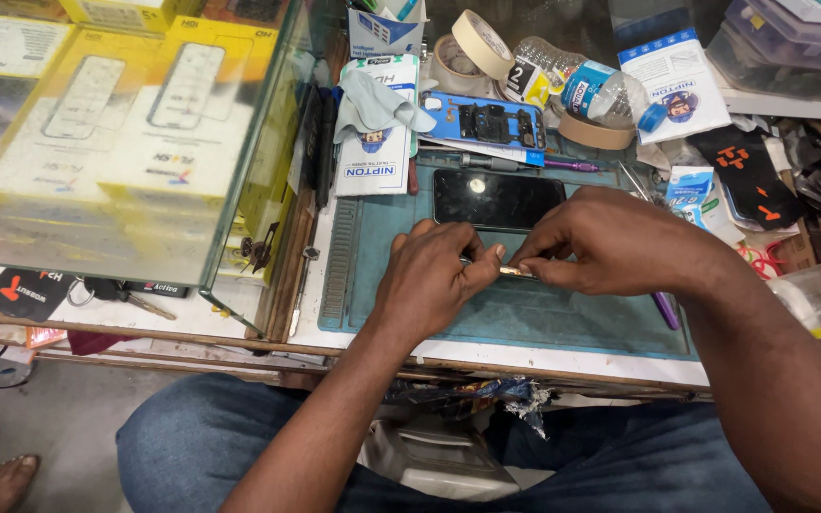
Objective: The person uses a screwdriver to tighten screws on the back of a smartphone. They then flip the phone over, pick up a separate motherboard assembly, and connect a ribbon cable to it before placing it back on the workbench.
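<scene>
— Cluttered repair desk (239, 332), teal work mat (525, 318) in the middle. Hands?

— Left hand (429, 275) and right hand (610, 249) meeting over the mat, fingertips pinched from both sides on a small thin metal strip (517, 273). Both narrowed to a fine pinch, strip just above the mat.

— Around them?

— Dark phone (496, 198) lying flat, screen up, just behind the knuckles. Purple pen-like tool (665, 309) poking out under the right wrist. Further back: blue jig tray (486, 122), grey cloth (372, 106) over a white packet (377, 157), tape rolls (472, 46), clear bottle (572, 85). Left side: glass case (144, 142) with yellow boxes inside.

— Risks?

— Probably a slip. Tiny strip, held only at the tips; too much squeeze and likely bent, too little and dropped, perhaps off the mat's front edge into the gap by the knees. Phone glass close behind, so possibly scratched by a sharp end on a sudden jerk. Crowded right edge also easy to knock with the forearm.
</scene>
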